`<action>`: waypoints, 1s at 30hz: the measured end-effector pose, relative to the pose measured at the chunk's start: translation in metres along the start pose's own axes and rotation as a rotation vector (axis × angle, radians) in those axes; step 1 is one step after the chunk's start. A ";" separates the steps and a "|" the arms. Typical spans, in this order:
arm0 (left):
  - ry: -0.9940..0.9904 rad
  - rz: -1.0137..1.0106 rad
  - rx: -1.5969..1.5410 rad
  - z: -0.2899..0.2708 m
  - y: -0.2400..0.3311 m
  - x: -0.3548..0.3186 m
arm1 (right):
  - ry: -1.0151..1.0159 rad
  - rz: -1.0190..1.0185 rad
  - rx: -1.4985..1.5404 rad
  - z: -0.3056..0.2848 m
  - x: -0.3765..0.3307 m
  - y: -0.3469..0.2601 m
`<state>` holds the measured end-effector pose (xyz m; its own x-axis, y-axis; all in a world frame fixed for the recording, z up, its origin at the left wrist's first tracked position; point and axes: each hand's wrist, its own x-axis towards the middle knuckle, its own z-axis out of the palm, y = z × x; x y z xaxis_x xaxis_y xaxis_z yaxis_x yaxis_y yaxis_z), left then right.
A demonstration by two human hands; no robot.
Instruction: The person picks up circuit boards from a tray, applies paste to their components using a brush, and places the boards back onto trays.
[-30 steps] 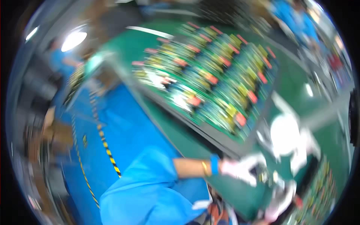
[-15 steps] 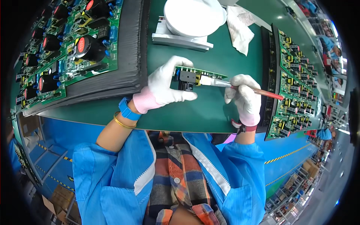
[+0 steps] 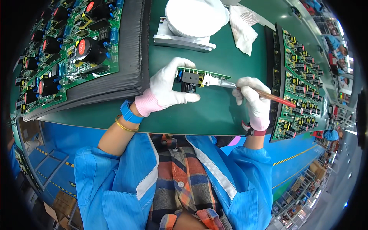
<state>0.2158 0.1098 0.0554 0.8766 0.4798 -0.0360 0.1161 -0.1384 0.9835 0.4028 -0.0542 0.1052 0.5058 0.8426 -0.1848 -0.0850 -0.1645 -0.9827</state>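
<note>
My left hand [image 3: 165, 85], in a white glove with a pink cuff, grips a small green circuit board [image 3: 219, 75] by its left end. The board is held up on edge, with a black block, a black capacitor [image 3: 188, 87] and yellow parts facing me. In my gloved right hand [image 3: 254, 97] is a paintbrush [image 3: 274, 99] with a reddish handle and a metal ferrule. Its pale bristles touch, or come very near, the parts at the middle of the board. My right fingers are pinched round the handle close to the ferrule.
Circuit boards with big black round parts [image 3: 88, 50] lie on a thick black foam stack [image 3: 132, 57] at left. More boards [image 3: 301, 90] stand on black foam at right. Behind my hands are a white round tub [image 3: 195, 17] on a metal block [image 3: 184, 42] and a white cloth [image 3: 243, 32].
The brush's handle end has swung right and a little toward me, with my right hand shifting slightly right. The circuit board stays in my left hand almost unmoved.
</note>
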 end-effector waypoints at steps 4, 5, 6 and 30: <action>0.033 0.008 0.061 0.002 0.002 0.000 | 0.067 -0.118 0.212 0.010 -0.019 -0.002; 0.033 0.011 0.060 0.003 0.003 -0.001 | 0.135 -0.201 0.134 0.017 -0.024 -0.003; 0.060 0.009 0.086 0.005 0.004 -0.002 | 0.203 -0.283 0.056 0.025 -0.027 -0.003; 0.176 0.065 0.197 0.017 -0.003 -0.004 | 0.046 -0.894 -1.298 0.069 -0.024 -0.023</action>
<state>0.2196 0.0939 0.0498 0.7925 0.6053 0.0743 0.1660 -0.3314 0.9288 0.3334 -0.0352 0.1312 0.0143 0.8925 0.4509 0.9959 0.0274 -0.0857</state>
